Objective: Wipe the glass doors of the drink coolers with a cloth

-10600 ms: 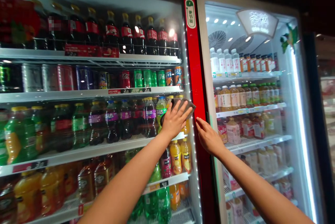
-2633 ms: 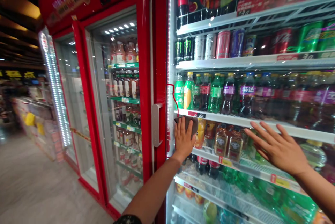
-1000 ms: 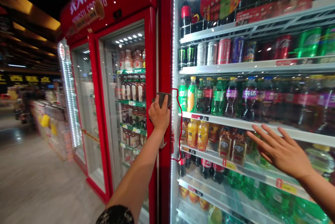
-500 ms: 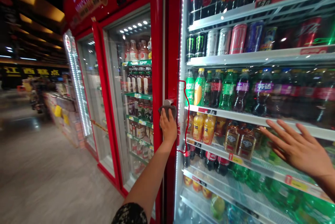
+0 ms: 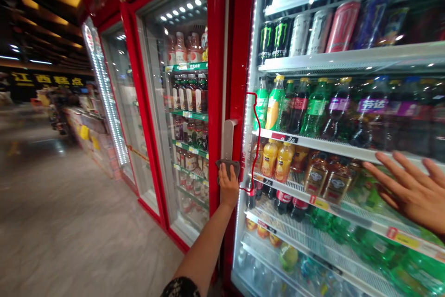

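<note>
At the far left, a pale floor (image 5: 41, 204) fills the lower part of the frame under a dark ceiling with yellow lights (image 5: 29, 0), and a sign (image 5: 47, 79) with yellow characters sits at mid-height. Next, a counter (image 5: 86, 121) with yellow tags runs toward a strip of white lights (image 5: 104, 93) beside the left fridge (image 5: 141, 97). That fridge has red frames and glass doors; its shelves, left of the frame's centre, carry pink-labelled bottles (image 5: 181, 49) on top and dark bottles (image 5: 187, 93) below. Near the centre stands a pale upright handle (image 5: 227, 142) on the red edge of the right fridge (image 5: 239, 70). The left hand (image 5: 229, 190), its arm rising from the bottom centre out of a black patterned sleeve (image 5: 181, 287), grips a dark grey cloth (image 5: 232, 165) and holds it on the lower part of the handle, hiding that end. Just right of it, a red outline (image 5: 259, 148) marks the glass. Beyond are cans (image 5: 302, 33) at upper right, soda bottles (image 5: 318, 107) below them, then orange juice bottles (image 5: 276, 160) and brown bottles (image 5: 327, 179). At the right edge, the right hand (image 5: 415, 192) is open and bare, fingers spread before the shelves; whether it touches the glass I cannot tell. Green bottles (image 5: 410, 264) lie below it at lower right.
</note>
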Demonstrator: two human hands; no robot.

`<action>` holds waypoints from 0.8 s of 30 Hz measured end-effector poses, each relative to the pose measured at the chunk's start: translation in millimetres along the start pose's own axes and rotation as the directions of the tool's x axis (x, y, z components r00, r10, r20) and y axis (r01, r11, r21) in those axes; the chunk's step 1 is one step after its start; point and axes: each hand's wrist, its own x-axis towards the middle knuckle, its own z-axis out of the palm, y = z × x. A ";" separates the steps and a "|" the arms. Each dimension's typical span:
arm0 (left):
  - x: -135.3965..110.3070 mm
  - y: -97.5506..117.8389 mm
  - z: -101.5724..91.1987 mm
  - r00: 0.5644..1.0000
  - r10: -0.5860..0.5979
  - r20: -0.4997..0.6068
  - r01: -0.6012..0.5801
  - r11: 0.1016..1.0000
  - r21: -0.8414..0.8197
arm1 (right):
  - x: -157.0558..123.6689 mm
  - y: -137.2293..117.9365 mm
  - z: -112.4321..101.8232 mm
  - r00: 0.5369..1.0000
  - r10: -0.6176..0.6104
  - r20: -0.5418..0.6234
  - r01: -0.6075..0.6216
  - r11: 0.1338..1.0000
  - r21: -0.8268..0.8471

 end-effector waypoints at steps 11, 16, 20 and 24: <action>44.4 11.4 -17.3 0.998 -0.053 0.032 0.051 0.998 0.035 | 1.8 -1.1 2.3 1.000 0.016 -0.015 -0.015 0.999 0.034; 114.4 20.1 -34.5 1.000 -0.029 0.003 0.029 0.999 0.036 | 0.3 3.8 5.8 0.999 -0.020 -0.032 0.021 0.999 0.044; 172.2 25.0 -51.7 0.998 -0.055 -0.033 0.054 0.998 -0.027 | -0.7 5.9 8.6 0.998 -0.035 -0.042 0.037 0.999 0.036; 225.0 30.3 -68.0 0.997 -0.075 -0.036 0.070 0.990 -0.125 | -1.2 6.7 10.4 0.999 -0.040 -0.032 0.041 0.999 0.020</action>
